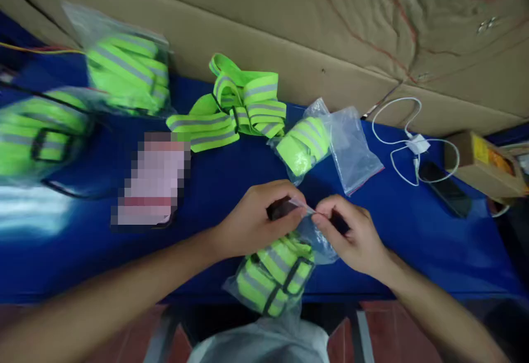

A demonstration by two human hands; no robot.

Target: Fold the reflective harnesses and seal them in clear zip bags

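Note:
Near the front edge of the blue table, my left hand point(266, 214) and my right hand point(351, 233) pinch the top edge of a clear plastic bag point(324, 242), close to each other. Inside that bag is a folded neon-green reflective strap point(268, 275) with grey stripes and black buckles; it hangs below my left hand, partly over the table edge. Just beyond my hands lies a smaller bagged green strap point(303, 145). Beside it is a flat clear bag point(351, 145) with a red seal line. Loose green straps point(243, 104) are heaped farther back.
Bagged straps point(124, 74) and another blurred bag of straps point(37, 131) lie at the left. A pixelated phone-like object point(152, 181) is left of my arm. To the right are a white charger with cable point(417, 144), a dark phone point(446, 189) and a cardboard box point(483, 164). Cardboard point(248, 32) lines the back.

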